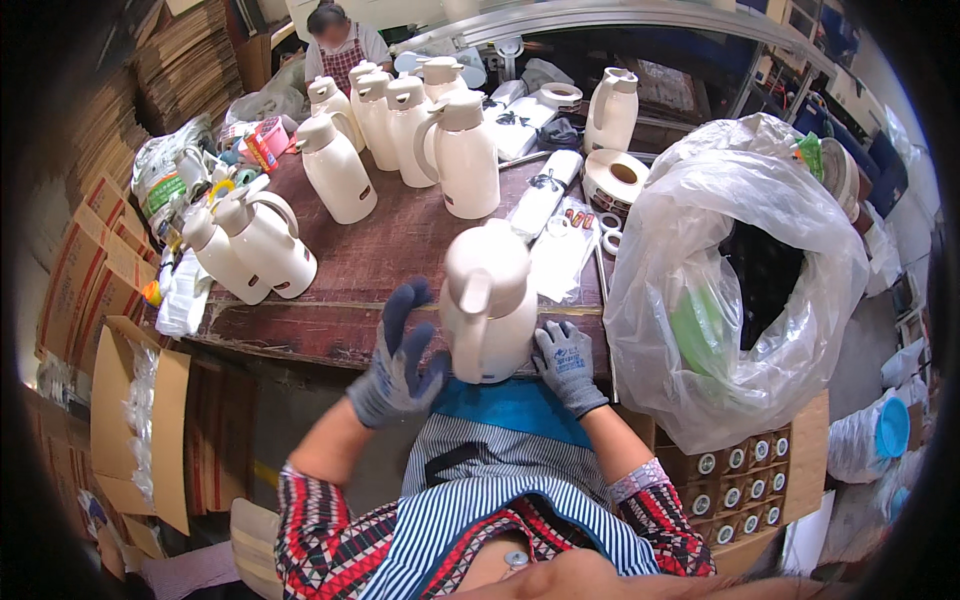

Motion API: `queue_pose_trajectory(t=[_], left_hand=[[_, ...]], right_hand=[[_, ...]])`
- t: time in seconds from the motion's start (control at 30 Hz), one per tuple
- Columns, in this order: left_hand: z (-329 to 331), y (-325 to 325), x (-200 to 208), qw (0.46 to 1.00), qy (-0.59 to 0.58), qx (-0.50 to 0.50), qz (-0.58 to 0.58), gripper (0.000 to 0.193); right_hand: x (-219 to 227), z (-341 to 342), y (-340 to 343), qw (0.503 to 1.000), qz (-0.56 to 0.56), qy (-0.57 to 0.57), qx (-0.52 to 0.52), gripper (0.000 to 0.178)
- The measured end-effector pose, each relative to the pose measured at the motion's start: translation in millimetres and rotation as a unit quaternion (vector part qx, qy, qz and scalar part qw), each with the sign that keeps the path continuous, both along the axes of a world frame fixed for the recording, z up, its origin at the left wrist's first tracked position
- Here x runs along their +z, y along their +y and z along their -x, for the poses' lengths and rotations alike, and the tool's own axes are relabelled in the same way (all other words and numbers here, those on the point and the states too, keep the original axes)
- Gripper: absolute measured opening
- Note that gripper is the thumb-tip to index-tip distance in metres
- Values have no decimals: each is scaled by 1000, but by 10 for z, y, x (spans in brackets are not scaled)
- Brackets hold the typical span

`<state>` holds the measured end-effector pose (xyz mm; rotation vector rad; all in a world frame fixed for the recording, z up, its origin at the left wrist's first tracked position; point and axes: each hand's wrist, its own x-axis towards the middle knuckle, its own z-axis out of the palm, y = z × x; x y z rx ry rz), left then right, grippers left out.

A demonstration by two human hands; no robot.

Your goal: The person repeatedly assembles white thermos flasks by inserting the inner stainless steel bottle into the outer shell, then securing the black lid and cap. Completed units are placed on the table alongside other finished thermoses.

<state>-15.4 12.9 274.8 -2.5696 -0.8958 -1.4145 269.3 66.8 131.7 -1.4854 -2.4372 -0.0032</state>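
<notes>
A cream-white thermos jug [503,335] stands upright at the table's near edge, right in front of me, its handle toward me. My left hand [400,360], in a grey-blue work glove, is raised just left of it with fingers spread and nothing in them. On the other side, my gloved right hand [567,365] rests beside the jug's lower body, fingers stretched out. Whether its fingertips touch the jug, I cannot tell. Several more thermos jugs [470,165] stand farther back, with a pair [270,250] at the left edge and one [610,112] at the far right.
A large clear plastic bag [660,310] bulges at the right, above a carton of several round-topped items [735,490]. Label rolls [615,178] and plastic sleeves [556,262] lie on the dark red table [350,270]. An open carton [170,430] stands lower left. Another person [345,45] is across the table.
</notes>
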Motion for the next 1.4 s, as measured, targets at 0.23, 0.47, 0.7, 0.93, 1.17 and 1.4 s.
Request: queue_pose_trajectory(t=[0.23,0.47,0.7,0.93,1.17,1.4], left_hand=[[-222,686,1146,896,416,-98,-123,28],[578,408,877,984,-75,159,-31,22],[351,-524,735,947,-241,211,-6,14],[456,-629,335,929,-287,230,46,15],[1202,-885,-738,618,-717,-46,321,26],[856,-1342,-1201,561,-726,-33,397,40]], right_hand=[[-106,-42,-68,998,-1,60,-12,54],[-328,-145,-600,636,216,735,99,81],[-312,-406,-861,335,377,847,167,78],[849,-201,-903,572,317,751,90,75],[773,-73,-134,951,49,305,-31,62],[9,-260,-310,993,-58,-12,100,57]])
